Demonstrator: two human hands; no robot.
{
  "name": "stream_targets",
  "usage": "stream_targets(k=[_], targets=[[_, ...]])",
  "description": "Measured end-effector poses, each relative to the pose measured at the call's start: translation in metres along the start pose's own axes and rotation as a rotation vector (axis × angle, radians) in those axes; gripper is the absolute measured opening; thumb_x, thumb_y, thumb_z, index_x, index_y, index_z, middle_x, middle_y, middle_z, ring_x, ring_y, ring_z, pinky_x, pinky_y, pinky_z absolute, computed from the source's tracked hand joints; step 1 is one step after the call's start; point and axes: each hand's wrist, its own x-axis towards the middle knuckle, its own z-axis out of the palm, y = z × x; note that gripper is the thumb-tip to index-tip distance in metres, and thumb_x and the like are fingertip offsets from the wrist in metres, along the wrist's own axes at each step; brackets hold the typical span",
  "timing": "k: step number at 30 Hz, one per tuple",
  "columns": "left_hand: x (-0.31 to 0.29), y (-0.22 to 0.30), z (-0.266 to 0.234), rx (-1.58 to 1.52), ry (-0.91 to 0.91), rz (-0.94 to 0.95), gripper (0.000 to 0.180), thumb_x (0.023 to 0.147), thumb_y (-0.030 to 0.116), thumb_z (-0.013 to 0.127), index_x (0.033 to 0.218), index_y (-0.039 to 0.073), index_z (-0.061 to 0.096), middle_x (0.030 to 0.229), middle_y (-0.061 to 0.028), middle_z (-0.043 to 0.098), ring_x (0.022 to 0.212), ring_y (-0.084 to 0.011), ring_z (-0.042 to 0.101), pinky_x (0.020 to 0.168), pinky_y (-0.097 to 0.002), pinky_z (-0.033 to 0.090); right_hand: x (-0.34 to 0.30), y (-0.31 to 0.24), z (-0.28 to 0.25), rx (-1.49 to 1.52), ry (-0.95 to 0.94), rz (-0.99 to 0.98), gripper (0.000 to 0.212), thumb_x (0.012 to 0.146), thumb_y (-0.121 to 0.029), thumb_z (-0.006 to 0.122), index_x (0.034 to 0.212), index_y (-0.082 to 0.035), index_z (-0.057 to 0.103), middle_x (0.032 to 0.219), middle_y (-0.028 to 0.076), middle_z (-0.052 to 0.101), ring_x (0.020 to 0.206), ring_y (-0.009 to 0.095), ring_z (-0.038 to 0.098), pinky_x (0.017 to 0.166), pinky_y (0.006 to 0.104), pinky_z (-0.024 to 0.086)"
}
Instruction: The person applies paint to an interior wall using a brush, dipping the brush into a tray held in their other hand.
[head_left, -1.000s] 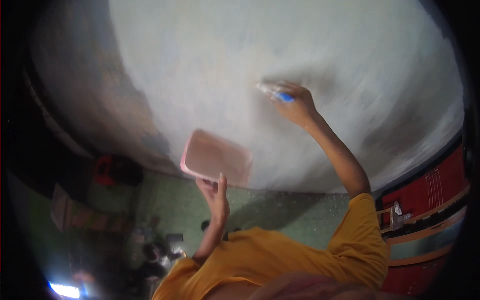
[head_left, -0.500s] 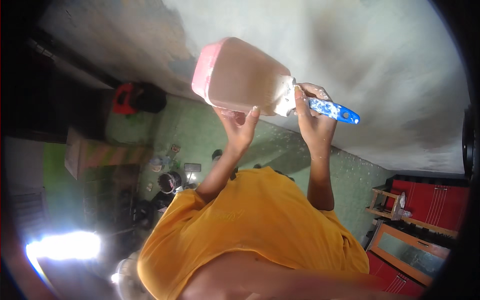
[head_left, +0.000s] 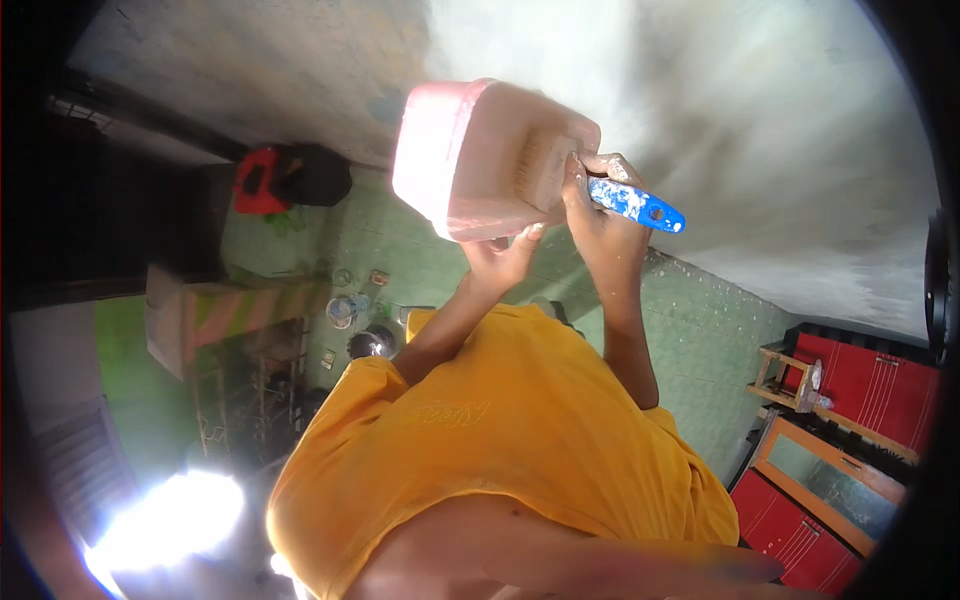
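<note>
A pink plastic tub is held up in front of me, tilted, its brownish shaded inside facing me. My left hand grips it from below, with the thumb at its lower edge. My right hand is closed round a paintbrush near the base of its blue handle, which is spattered with white. The brush's bristles point left, over or inside the tub's mouth. I cannot tell whether they touch the tub. White smears mark the right hand's fingers.
Beyond the tub stretches a patchy grey-white wall. Red cabinets and a wooden frame stand at the right. Green tiled floor lies below. At the left are a dark bucket, a red-and-black object and a bright light.
The brush has shifted left and deeper over the tub's inside, so its brown bristles now show there. The tub has turned, showing more of its pink side, and moved slightly right.
</note>
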Motion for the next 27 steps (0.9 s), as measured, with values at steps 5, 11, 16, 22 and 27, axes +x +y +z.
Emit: stream_targets(k=[5, 11, 16, 22, 27], targets=[[0.013, 0.010, -0.004, -0.112, 0.105, 0.012, 0.073, 0.085, 0.012, 0.068, 0.138, 0.004, 0.019, 0.131, -0.0161, 0.037, 0.113, -0.0214, 0.046, 0.094, -0.0384, 0.041, -0.006, -0.009, 0.004, 0.123, 0.167, 0.168, 0.009, 0.077, -0.003, 0.071, 0.082, 0.001, 0.065, 0.073, 0.008, 0.064, 0.062, 0.017, 0.061, 0.057, 0.0269, 0.048], [0.023, 0.009, -0.017, -0.018, -0.076, 0.081, 0.064, 0.084, 0.012, 0.070, 0.133, 0.000, 0.030, 0.121, -0.0133, 0.048, 0.106, -0.0206, 0.052, 0.090, -0.0366, 0.045, 0.004, -0.029, -0.001, -0.174, 0.144, -0.096, 0.010, 0.074, -0.003, 0.071, 0.081, -0.001, 0.065, 0.075, 0.010, 0.064, 0.064, 0.021, 0.064, 0.059, 0.0287, 0.050], [0.028, 0.009, -0.015, 0.047, -0.044, 0.133, 0.026, 0.076, 0.003, 0.073, 0.101, -0.002, 0.066, 0.105, -0.0128, 0.064, 0.091, -0.0182, 0.062, 0.078, -0.0308, 0.050, -0.001, -0.013, 0.011, -0.095, 0.080, -0.049, 0.009, 0.075, -0.003, 0.071, 0.081, -0.001, 0.064, 0.073, 0.009, 0.063, 0.060, 0.018, 0.061, 0.056, 0.0266, 0.048], [0.015, -0.018, -0.028, -0.038, -0.121, 0.098, 0.080, 0.082, 0.007, 0.071, 0.140, 0.002, 0.017, 0.131, -0.0144, 0.039, 0.117, -0.0231, 0.046, 0.097, -0.0387, 0.043, -0.011, -0.004, 0.015, 0.053, -0.014, 0.324, 0.010, 0.084, -0.007, 0.068, 0.080, 0.000, 0.064, 0.075, 0.002, 0.062, 0.064, 0.007, 0.056, 0.057, 0.0228, 0.044], [0.013, -0.015, -0.025, -0.126, 0.036, -0.029, 0.088, 0.083, 0.003, 0.068, 0.145, 0.007, 0.005, 0.136, -0.0145, 0.032, 0.122, -0.0228, 0.040, 0.102, -0.0393, 0.037, -0.027, 0.009, 0.014, 0.469, 0.213, 0.480, 0.009, 0.089, -0.008, 0.063, 0.091, 0.001, 0.062, 0.087, 0.002, 0.063, 0.072, 0.010, 0.059, 0.062, 0.0237, 0.048]])
